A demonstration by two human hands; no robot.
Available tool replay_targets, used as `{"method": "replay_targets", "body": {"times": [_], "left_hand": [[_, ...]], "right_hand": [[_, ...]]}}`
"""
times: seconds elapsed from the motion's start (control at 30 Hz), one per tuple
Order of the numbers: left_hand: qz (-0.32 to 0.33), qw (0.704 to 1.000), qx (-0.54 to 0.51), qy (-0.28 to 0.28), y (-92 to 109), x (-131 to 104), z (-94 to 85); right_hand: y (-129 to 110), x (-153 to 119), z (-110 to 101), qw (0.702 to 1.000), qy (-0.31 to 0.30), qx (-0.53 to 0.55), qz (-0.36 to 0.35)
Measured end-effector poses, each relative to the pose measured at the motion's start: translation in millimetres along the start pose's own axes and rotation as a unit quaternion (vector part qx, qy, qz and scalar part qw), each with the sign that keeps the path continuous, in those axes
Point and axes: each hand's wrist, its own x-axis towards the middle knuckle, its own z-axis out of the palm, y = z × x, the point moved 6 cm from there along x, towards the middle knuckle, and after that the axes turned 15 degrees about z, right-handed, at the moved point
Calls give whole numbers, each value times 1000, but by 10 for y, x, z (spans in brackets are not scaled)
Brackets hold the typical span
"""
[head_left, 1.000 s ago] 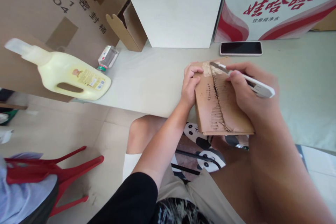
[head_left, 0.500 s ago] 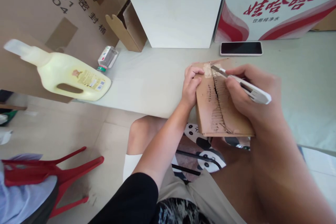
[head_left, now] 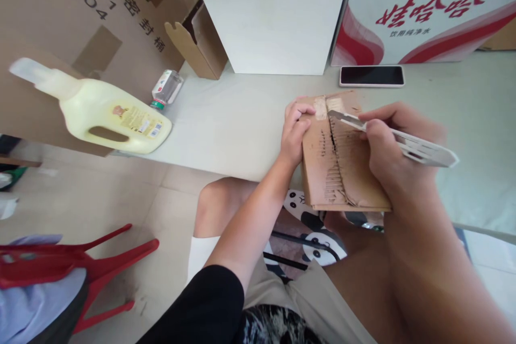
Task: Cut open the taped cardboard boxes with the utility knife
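Note:
A brown cardboard box (head_left: 318,166) lies at the table's front edge, its near end jutting over my lap. Down its top runs a ragged seam with torn, ridged cardboard beside it and pale stripped patches at the far end. My left hand (head_left: 295,131) grips the box's left side, fingers curled over the edge. In my right hand (head_left: 397,145) is a white utility knife (head_left: 427,151), its blade out and pointing left. The blade tip is at the seam near the far end; whether it touches the cardboard I cannot tell.
Behind the box lies a phone (head_left: 371,76), before a red-and-white carton (head_left: 419,21) and a white box (head_left: 282,27). To the left are a yellow jug (head_left: 116,118), a small clear bottle (head_left: 167,88), an open small carton (head_left: 201,43) and a red stool (head_left: 108,269).
My right hand has moved right and the knife now lies flatter, its handle farther from the box. The blade tip has shifted slightly toward me. My left hand keeps its hold.

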Motion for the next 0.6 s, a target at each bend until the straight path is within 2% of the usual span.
{"method": "replay_targets", "body": {"times": [0.1,0.23,0.4,0.5,0.6], "left_hand": [[-1,1000,-2,-1,-3,-6,4],[4,1000,10,-16,-57,-9,18],[3,1000,-8,2,-51,-6,16],[3,999,-29,19,-21,-8,15],[-6,1000,-8,10,-43,-12,26]], "right_hand": [[-3,-7,-25,1000,11,12,-11],[-2,-4,63,997,-59,-49,-16],[-4,12,52,997,-40,-72,-13],[-32,19,87,992,-64,-102,-31],[-50,24,106,990,-84,-108,-39]]}}
